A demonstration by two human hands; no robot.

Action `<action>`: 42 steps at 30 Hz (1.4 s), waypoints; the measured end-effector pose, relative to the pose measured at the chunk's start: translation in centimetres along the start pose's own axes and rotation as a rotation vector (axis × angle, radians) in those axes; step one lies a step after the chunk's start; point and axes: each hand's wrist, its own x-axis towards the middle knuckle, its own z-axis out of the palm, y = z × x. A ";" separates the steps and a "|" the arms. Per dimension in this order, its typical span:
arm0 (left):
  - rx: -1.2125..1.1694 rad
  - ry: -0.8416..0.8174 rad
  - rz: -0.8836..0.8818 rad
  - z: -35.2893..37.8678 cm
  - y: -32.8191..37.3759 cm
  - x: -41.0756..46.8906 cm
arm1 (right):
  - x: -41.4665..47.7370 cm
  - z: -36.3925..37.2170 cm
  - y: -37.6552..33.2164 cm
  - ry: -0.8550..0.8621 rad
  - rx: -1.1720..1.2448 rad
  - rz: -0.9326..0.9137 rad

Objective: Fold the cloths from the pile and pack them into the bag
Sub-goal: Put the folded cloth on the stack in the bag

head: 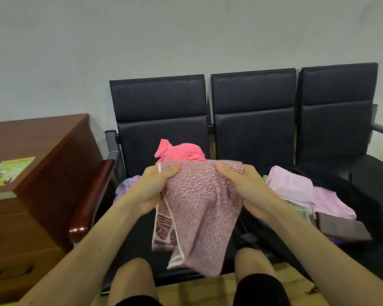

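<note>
Two hands are seen at the top edge of a dusty-pink towel (pixel 199 208), which is held up in front of the black bench (pixel 161 100): the left hand (pixel 155 186) is clenched round one upper corner, and the right hand (pixel 245 188) is pinched on the other. The towel is judged soft, limp and light, so it is best taken by its corners. Right of it, folded pink cloths (pixel 296 188) are lodged in the open black bag (pixel 363 199).

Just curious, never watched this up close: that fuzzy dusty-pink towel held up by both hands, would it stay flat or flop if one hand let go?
Probably flop: the fuzzy dusty-pink towel already sags and creases below the left hand and right hand. It looks light, since fingertip pinches carry it. The nubby pile likely grips well, not slippery.
</note>
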 end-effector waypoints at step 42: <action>0.868 0.182 0.603 -2.1 0.6 0.3 | 0.4 -3.7 -3.3 0.069 -1.075 -0.297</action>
